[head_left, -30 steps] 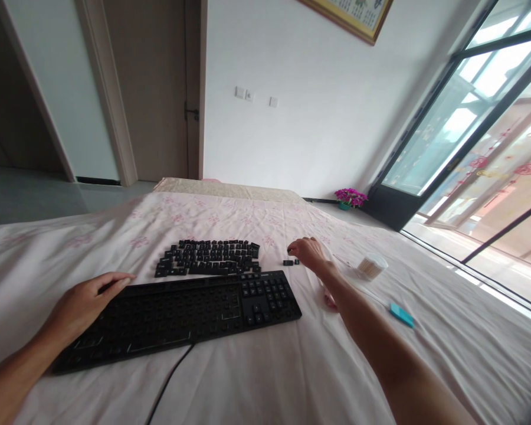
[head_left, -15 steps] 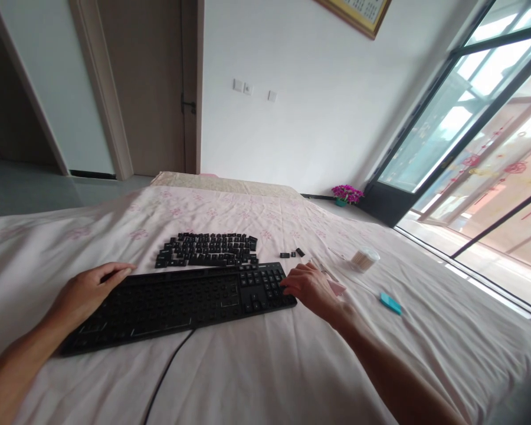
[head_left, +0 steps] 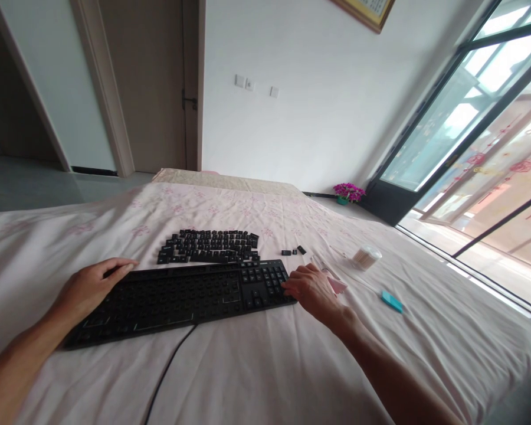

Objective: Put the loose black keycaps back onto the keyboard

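Observation:
A black keyboard [head_left: 181, 295] lies slightly askew on the bedsheet. Its main block shows bare key sockets, while keys remain on the number pad at the right. My left hand [head_left: 88, 289] is wrapped over the keyboard's far left corner, thumb and forefinger nearly meeting. At the opposite end my right hand [head_left: 312, 289] grips the keyboard's edge beside the number pad, fingers curled; their undersides are hidden. Behind the keyboard, loose black keycaps [head_left: 212, 245] are laid out in rows. Several more small keycaps [head_left: 286, 252] lie apart, beyond my right hand.
A clear tub of cotton swabs [head_left: 366, 258] stands to the right, with a loose swab [head_left: 337, 252] near it. A pink item [head_left: 336, 285] lies partly behind my right hand. Farther right is a turquoise object [head_left: 392, 301]. The keyboard's cable [head_left: 170, 366] runs toward me.
The whole view has shifted slightly. Both hands keep their places at the keyboard's two ends, and the laid-out keycaps look unchanged.

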